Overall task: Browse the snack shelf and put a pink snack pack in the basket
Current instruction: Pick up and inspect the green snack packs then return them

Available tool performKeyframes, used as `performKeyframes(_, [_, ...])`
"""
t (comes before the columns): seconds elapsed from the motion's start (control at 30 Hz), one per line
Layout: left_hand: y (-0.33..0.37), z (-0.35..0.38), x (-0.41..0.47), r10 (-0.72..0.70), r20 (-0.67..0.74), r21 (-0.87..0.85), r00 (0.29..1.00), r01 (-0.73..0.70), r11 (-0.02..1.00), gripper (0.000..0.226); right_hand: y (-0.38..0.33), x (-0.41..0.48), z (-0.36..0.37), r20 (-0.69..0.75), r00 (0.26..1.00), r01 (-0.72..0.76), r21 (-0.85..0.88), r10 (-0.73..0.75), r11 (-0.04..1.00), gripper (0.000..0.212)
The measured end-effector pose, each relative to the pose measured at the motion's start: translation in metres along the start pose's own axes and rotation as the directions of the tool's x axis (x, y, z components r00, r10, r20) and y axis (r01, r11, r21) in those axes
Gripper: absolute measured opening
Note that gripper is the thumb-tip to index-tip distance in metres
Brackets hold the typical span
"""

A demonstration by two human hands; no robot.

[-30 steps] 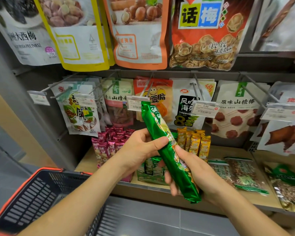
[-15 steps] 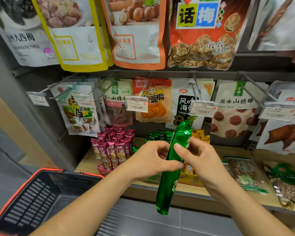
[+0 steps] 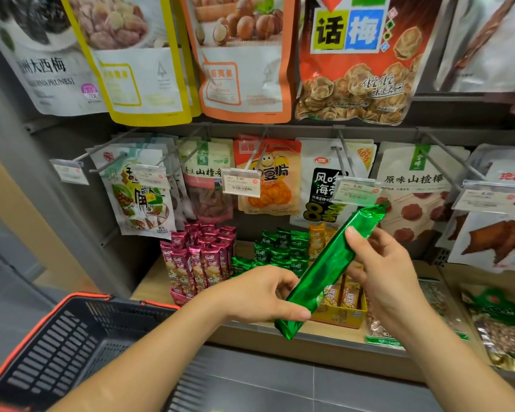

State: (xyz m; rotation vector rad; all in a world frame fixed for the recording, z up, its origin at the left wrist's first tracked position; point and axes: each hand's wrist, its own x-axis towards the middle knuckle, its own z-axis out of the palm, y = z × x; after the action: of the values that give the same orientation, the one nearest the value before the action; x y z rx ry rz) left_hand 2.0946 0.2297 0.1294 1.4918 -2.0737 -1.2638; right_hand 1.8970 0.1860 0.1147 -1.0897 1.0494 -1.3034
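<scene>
Pink packs [image 3: 199, 260] unobstructed in front; hook rods [image 3: 344, 156] jut above; basket [image 3: 81, 295] top open.

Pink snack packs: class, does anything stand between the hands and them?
The left hand and right hand both grip a green snack pack, so they are occupied. Otherwise nothing visible lies between the left hand and the pink snack packs.

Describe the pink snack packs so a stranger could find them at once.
Start at the wooden bottom shelf under the hanging pouches and go to its left end, just past the orange rim of the black basket. There a cluster of slim pink snack packs stands upright. Theirs are the only magenta wrappers; the like-shaped green packs stand to their right.
</scene>
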Motion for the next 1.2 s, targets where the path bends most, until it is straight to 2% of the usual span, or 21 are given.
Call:
performKeyframes(0.03, [0.0, -0.002, -0.001, 0.0, 0.004, 0.019, 1.0, 0.0, 1.0, 0.015, -0.001, 0.002, -0.003, -0.063, 0.998, 0.019, -0.156, -0.029, 0.988, 0.053])
performKeyframes(0.1, [-0.001, -0.007, -0.003, -0.01, 0.021, 0.072, 1.0, 0.009, 0.997, 0.01, -0.004, 0.001, -0.009, -0.113, 0.981, 0.087, -0.475, -0.159, 0.876, 0.08])
performKeyframes(0.17, [-0.003, -0.013, -0.005, -0.033, 0.031, 0.093, 0.999, 0.03, 0.995, 0.006, -0.006, -0.002, -0.012, 0.014, 0.945, 0.252, -0.665, -0.326, 0.703, 0.086])
performKeyframes(0.2, [-0.004, -0.017, -0.005, -0.042, 0.023, 0.105, 0.999, 0.04, 0.994, 0.012, -0.007, -0.002, -0.013, 0.095, 0.918, 0.325, -0.735, -0.384, 0.595, 0.085])
performKeyframes(0.27, [-0.005, -0.024, -0.007, -0.049, -0.003, 0.112, 0.999, 0.049, 0.993, 0.017, -0.009, 0.0, -0.016, 0.178, 0.886, 0.373, -0.822, -0.428, 0.431, 0.081])
performKeyframes(0.33, [-0.007, -0.029, -0.007, -0.056, -0.027, 0.096, 0.998, 0.059, 0.994, 0.015, -0.012, 0.002, -0.021, 0.19, 0.891, 0.356, -0.856, -0.412, 0.376, 0.077])
performKeyframes(0.37, [-0.008, -0.03, -0.007, -0.067, -0.048, 0.097, 0.997, 0.071, 0.993, 0.022, -0.012, 0.002, -0.023, 0.198, 0.905, 0.34, -0.869, -0.377, 0.359, 0.076])
performKeyframes(0.47, [-0.011, -0.032, -0.007, -0.098, -0.129, 0.094, 0.987, 0.11, 0.989, 0.037, -0.006, 0.001, -0.025, 0.24, 0.951, 0.292, -0.904, -0.194, 0.312, 0.077])
performKeyframes(0.57, [-0.014, -0.032, -0.005, -0.082, -0.235, 0.022, 0.969, 0.089, 0.996, 0.033, -0.001, -0.001, -0.022, 0.398, 0.912, 0.409, -0.903, -0.102, 0.135, 0.079])
performKeyframes(0.6, [-0.014, -0.032, -0.005, -0.072, -0.283, -0.029, 0.957, 0.066, 0.997, 0.028, 0.0, -0.002, -0.02, 0.449, 0.89, 0.455, -0.882, -0.072, 0.121, 0.08])
performKeyframes(0.7, [-0.014, -0.033, -0.005, -0.04, -0.439, -0.109, 0.898, -0.008, 0.994, 0.009, 0.006, -0.007, -0.012, 0.53, 0.847, 0.515, -0.839, 0.042, 0.176, 0.082])
performKeyframes(0.8, [-0.013, -0.034, -0.007, -0.018, -0.522, -0.142, 0.852, -0.066, 0.988, 0.013, 0.011, -0.009, -0.007, 0.55, 0.833, 0.526, -0.822, 0.065, 0.22, 0.08])
performKeyframes(0.9, [-0.014, -0.043, -0.013, -0.034, -0.533, -0.263, 0.846, -0.127, 0.957, 0.032, 0.008, -0.005, -0.007, 0.52, 0.854, 0.493, -0.823, 0.025, 0.284, 0.077])
performKeyframes(1.03, [-0.019, -0.052, -0.02, -0.061, -0.466, -0.4, 0.883, -0.148, 0.905, 0.035, 0.008, -0.003, -0.009, 0.495, 0.868, 0.452, -0.819, 0.038, 0.353, 0.07])
performKeyframes(1.2, [-0.019, -0.05, -0.019, -0.05, -0.486, -0.349, 0.873, -0.141, 0.926, 0.033, 0.011, -0.004, -0.009, 0.525, 0.848, 0.462, -0.8, 0.073, 0.384, 0.079])
